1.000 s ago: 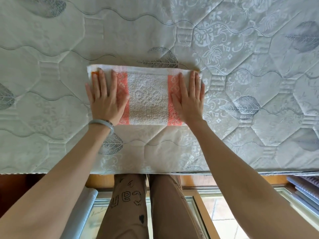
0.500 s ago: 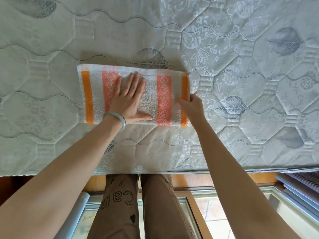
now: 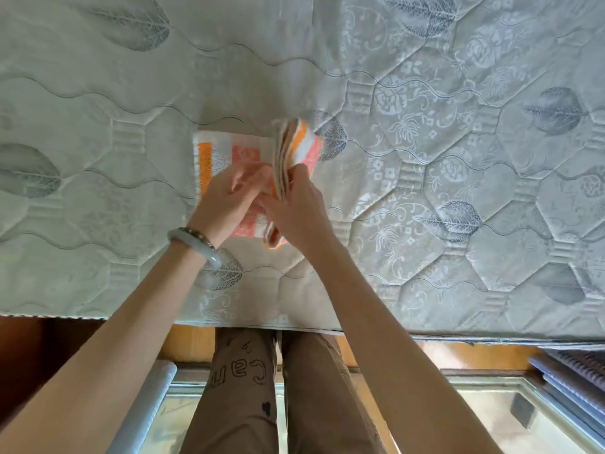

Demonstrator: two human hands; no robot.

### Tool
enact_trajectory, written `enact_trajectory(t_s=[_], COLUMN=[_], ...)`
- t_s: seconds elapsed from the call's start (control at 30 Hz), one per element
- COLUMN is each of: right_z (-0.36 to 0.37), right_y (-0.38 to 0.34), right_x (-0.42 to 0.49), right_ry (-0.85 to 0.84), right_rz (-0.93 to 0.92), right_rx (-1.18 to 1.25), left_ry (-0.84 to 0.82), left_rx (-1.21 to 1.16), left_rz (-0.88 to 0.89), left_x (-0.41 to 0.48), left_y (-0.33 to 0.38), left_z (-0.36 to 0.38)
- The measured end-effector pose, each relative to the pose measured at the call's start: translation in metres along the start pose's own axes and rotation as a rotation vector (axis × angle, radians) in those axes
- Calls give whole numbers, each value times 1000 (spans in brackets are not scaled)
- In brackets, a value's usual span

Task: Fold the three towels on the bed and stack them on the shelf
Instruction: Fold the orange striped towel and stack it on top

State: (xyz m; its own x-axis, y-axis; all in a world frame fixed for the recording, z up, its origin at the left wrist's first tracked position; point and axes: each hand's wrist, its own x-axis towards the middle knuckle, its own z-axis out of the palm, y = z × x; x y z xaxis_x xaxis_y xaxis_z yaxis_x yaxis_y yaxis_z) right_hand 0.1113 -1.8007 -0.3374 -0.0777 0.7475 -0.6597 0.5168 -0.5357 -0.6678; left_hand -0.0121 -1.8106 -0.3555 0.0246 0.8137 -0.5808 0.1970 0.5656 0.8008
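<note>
A striped towel (image 3: 214,158) lies toward the mattress's (image 3: 458,165) near edge. The right hand (image 3: 296,213) grips its right half, lifted upright. The left hand (image 3: 229,199), wearing a bracelet (image 3: 196,242), rests on the flat left half.

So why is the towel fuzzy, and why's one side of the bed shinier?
Head view: the towel's raised flap is smeared, probably motion blur; its flat part looks sharper. Head view: light seems to come from the right, so the mattress gleams there and looks duller left.

Pale green quilted mattress (image 3: 425,224) with leaf and flower pattern, orange-striped towel (image 3: 216,155) lying near its middle, right half lifted
</note>
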Motion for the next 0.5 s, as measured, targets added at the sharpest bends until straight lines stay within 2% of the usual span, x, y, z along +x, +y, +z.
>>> enact_trajectory(t_s=[0.1,0.17,0.23,0.27,0.37,0.43,0.5], right_z=[43,60,67,65,58,54,53], right_y=[-10,-9,-3,1,26,45,60], right_x=[5,10,12,13,30,47,60], right_ry=[-1,-101,-143,-78,297,316,227], right_rz=[-52,-51,-138,-223,-482,-538,-529], right_rx=[-1,-72,-149,-185,-451,-605,-689], left_ry=[79,115,178,191,201,215,253], left_rx=[47,19,74,154,271,337,345], left_rz=[-54,-119,-157,-171,-183,-190,-201], left_x=[9,15,22,24,31,35,37], left_y=[-6,-17,-30,-35,-49,-56,-66], left_z=[-24,-40,-51,-54,-56,-53,-52])
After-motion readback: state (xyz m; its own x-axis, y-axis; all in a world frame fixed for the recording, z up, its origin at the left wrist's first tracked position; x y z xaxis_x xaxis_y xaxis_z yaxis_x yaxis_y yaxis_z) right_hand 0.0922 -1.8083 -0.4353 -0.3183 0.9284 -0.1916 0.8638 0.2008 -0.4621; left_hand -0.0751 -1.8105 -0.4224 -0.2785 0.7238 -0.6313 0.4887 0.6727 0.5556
